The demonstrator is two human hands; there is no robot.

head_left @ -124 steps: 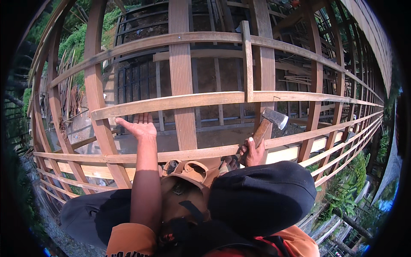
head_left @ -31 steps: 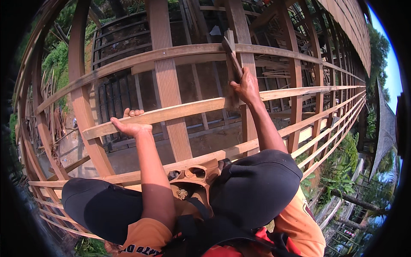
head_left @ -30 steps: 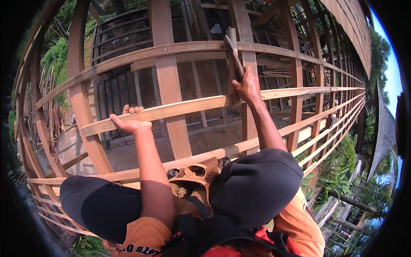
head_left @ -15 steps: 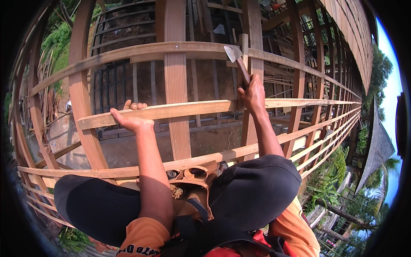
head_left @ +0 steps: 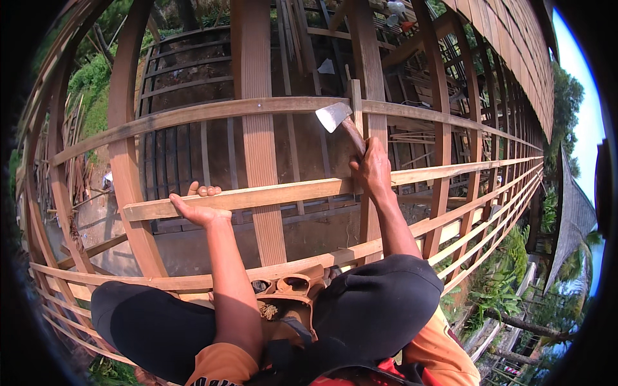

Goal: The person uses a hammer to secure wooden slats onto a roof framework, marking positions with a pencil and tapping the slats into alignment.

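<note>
My left hand [head_left: 205, 211] is wrapped round a light wooden batten [head_left: 283, 195] close to its left end, thumb on the near side and fingertips over the far edge. The batten lies across thick reddish rafters [head_left: 261, 151]. My right hand [head_left: 373, 168] grips a hatchet [head_left: 353, 136] by its brown wooden handle, above the batten's right part. The hatchet's broad grey blade points up and left, over the farther batten [head_left: 193, 116]. Beside the blade, a short wooden stick [head_left: 356, 103] crosses that batten; whether my right hand touches its lower end is hidden.
A brown leather tool pouch [head_left: 293, 289] sits between my knees, with small items inside. Nearer battens [head_left: 187, 282] run in front of my legs. Wide gaps between rafters drop to the ground far below. Shingles [head_left: 508, 51] cover the roof at the upper right.
The view has tilted, so the frame sits lower in the picture. The hatchet blade has shifted slightly left and turned its flat side more into view. My left hand keeps its hold.
</note>
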